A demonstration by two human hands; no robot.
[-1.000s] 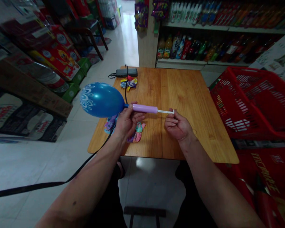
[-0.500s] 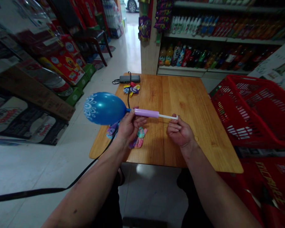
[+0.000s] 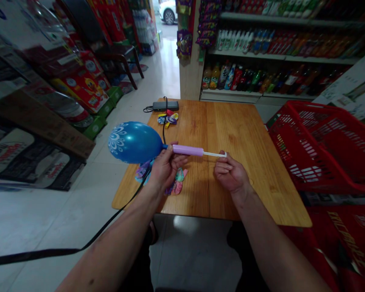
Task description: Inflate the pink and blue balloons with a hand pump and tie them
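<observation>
A blue balloon point(image 3: 136, 142) with a white swirl print is inflated, its neck fitted on the left end of a purple hand pump point(image 3: 187, 150). My left hand point(image 3: 166, 164) pinches the balloon's neck and the pump's end between thumb and fingers. At the other end, the pump's white rod is drawn well out, and my right hand point(image 3: 231, 172) has its fingers closed on the rod's handle point(image 3: 224, 154). Uninflated balloons point(image 3: 177, 183) lie beneath my left hand, and another small pile of balloons point(image 3: 168, 118) lies farther back on the wooden table point(image 3: 234, 134).
A grey power bank point(image 3: 166, 106) with a black cable sits at the table's back left. A black strap point(image 3: 109, 222) runs past my left forearm. To the right stands a red shopping basket point(image 3: 319, 150). Shelves of bottles point(image 3: 246, 77) rise behind; boxes are stacked at left.
The whole scene sits slightly lower in view, as the camera has tilted up a little. Both hands keep their hold, with the pump rod still extended and the balloon about the same size.
</observation>
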